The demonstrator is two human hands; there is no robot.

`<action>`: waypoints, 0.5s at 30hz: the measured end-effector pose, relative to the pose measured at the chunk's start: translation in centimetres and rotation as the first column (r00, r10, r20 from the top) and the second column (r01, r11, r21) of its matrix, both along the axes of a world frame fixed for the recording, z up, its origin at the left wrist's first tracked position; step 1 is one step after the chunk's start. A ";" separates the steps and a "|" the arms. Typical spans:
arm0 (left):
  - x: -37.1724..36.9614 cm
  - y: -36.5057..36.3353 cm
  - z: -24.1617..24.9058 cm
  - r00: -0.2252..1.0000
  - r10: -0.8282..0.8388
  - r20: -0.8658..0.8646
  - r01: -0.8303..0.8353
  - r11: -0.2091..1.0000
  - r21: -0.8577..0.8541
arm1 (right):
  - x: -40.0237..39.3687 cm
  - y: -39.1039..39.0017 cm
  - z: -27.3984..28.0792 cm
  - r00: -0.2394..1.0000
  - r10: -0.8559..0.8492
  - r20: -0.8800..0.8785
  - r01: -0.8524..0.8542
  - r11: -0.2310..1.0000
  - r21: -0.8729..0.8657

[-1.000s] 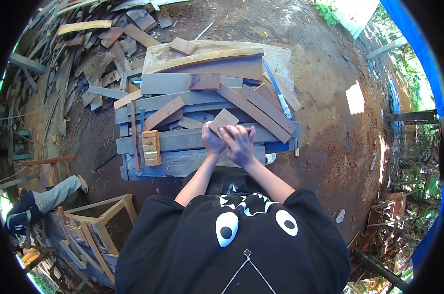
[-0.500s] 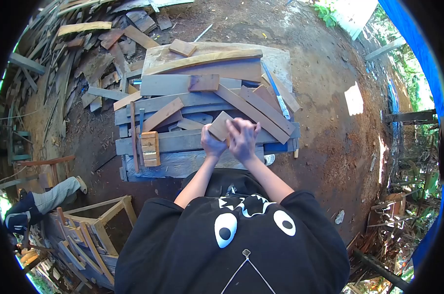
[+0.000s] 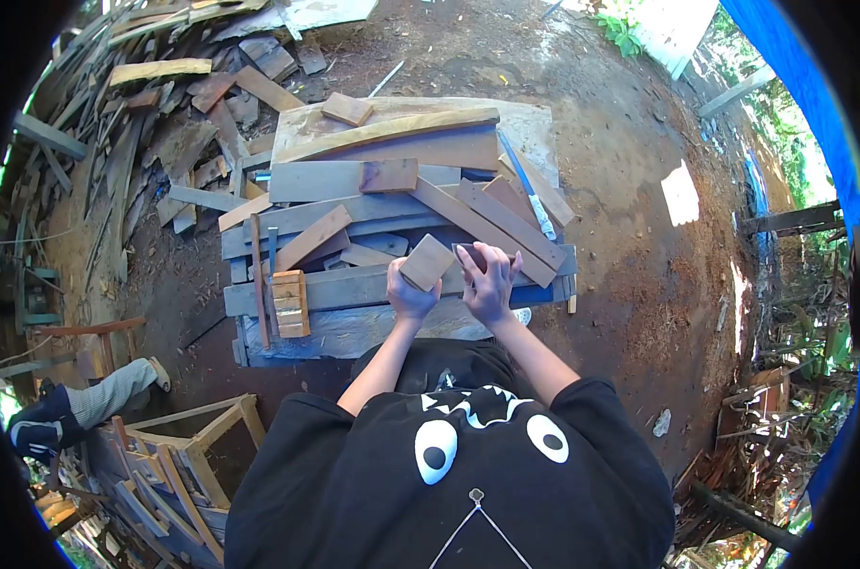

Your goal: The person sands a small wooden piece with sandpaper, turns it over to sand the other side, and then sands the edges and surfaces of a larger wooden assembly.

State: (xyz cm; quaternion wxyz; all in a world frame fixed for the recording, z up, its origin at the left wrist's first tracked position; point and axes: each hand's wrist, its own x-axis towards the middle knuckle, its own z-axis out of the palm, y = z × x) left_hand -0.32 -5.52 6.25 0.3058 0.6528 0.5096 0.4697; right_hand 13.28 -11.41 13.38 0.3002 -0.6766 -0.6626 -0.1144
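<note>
Planks (image 3: 373, 204) of many lengths are lying crossed over one another on a low pile, and the person in a black shirt is bending over its near edge with both arms stretched forward. Their left hand (image 3: 409, 296) is gripping a small square wooden block (image 3: 427, 262), the fingers curled under its lower edge and the thumb side pressing against it, so that the block is standing tilted above the planks with its broad face turned up toward the camera. Their right hand (image 3: 489, 280) is hovering just beside the block, on its right, with the fingers loosely spread and bent; whether it is pinching something small is too unclear to tell. A gap is showing between the right hand and the block.

Near the left end of the pile, a short stack of pale wood pieces (image 3: 291, 303) is sitting on a long grey board (image 3: 354, 289). A thin blue-handled tool (image 3: 527, 187) is lying slantwise on the far right of the planks. At the far edge, a curved light board (image 3: 392, 131) is running across a wide sheet. Bare reddish earth (image 3: 629, 237) is surrounding the pile, with scrap timber (image 3: 146, 104) heaped to the left. At the lower left, another person's leg (image 3: 89, 403) in light trousers is showing beside a wooden frame (image 3: 207, 427).
</note>
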 end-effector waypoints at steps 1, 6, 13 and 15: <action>0.1 -0.1 -0.3 1.000 0.010 0.007 -0.010 1.000 0.002 | -0.4 0.0 0.2 1.000 0.014 0.013 -0.014 1.000 0.010; 0.4 -0.7 -0.7 0.997 0.074 -0.001 -0.074 0.996 -0.042 | -3.1 -0.9 -2.4 0.992 0.095 0.085 -0.098 0.994 0.038; 0.4 -0.7 -0.4 0.998 0.056 0.005 -0.055 0.996 -0.067 | -2.9 -1.3 -2.4 0.993 0.110 0.033 -0.112 0.991 0.068; 0.1 -0.5 -1.7 0.997 0.067 0.028 -0.064 0.991 -0.113 | -3.4 -2.1 -2.7 0.972 0.219 0.083 -0.224 0.973 0.060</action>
